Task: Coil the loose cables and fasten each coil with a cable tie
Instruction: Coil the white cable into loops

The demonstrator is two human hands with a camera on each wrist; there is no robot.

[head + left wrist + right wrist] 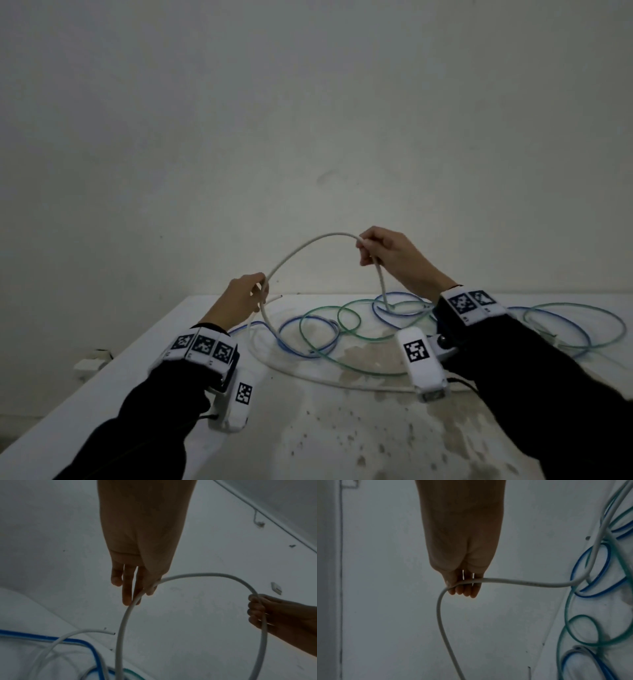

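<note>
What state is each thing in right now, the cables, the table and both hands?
white cable: lifted into an arch between both hands, rest trailing on the table
left hand: grips the white cable near its free end
right hand: fingers curled round the white cable
blue cable: loose on the table, untied
green cable: loose on the table, untied
table: stained

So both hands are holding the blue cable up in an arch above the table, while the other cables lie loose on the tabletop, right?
Not quite: the arched cable is the white cable, not a blue one. The head view shows the left hand and right hand holding it up; the blue cable lies loose on the table with the green cable.
</note>
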